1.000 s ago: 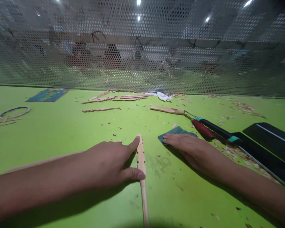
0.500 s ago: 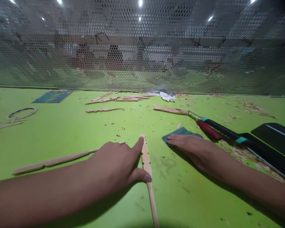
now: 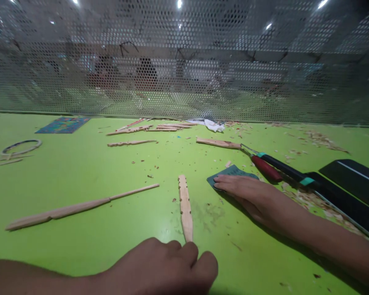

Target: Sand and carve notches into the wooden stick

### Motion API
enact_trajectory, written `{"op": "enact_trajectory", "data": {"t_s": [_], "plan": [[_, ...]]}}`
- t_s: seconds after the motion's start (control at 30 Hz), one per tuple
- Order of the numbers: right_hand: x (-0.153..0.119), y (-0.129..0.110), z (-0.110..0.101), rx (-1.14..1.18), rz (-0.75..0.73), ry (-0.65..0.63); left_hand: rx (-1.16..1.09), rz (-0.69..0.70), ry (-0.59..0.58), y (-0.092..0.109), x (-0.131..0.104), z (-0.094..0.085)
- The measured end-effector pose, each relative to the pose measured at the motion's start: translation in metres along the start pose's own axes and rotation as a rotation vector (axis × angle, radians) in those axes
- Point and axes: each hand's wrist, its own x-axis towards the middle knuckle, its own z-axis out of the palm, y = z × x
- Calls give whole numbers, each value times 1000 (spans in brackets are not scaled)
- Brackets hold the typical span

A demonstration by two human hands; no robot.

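The carved wooden stick [image 3: 185, 207] lies flat on the green bench [image 3: 80, 172], its blade pointing to 12 o'clock. The left hand [image 3: 169, 266] is curled over its near, thin handle end, fingers [image 3: 187, 250] bunched and pinching it. The stick looks light, stiff and thin enough to snap, so the thicker blade seems the safer hold. The right hand [image 3: 249, 194] rests flat, fingers spread, on the sandpaper sheet [image 3: 230, 174] at 2 o'clock.

Left hand [image 3: 169, 266] pinches carved stick [image 3: 185, 207]; right hand [image 3: 249, 194] presses sandpaper [image 3: 230, 173].
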Motion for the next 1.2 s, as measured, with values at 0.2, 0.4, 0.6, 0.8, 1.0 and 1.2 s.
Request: {"op": "enact_trajectory", "data": {"t_s": [0.2,0.4,0.6,0.8,1.0,1.2], "plan": [[-2,2,1,-29,-5,-25,-97,-302,-58,1,-12,-52],[-4,4,4,49,3,17,-111,-536,246,-33,-16,-81],[-4,6,3,15,53,42,-137,-534,313,-67,-3,-78],[-8,15,-3,-98,160,138,-179,-457,213,-62,2,-68],[-10,17,-6,-121,249,152,-19,-375,147,-50,-1,-65],[-9,17,-7,-103,259,154,44,-384,199,-55,3,-62]]}}
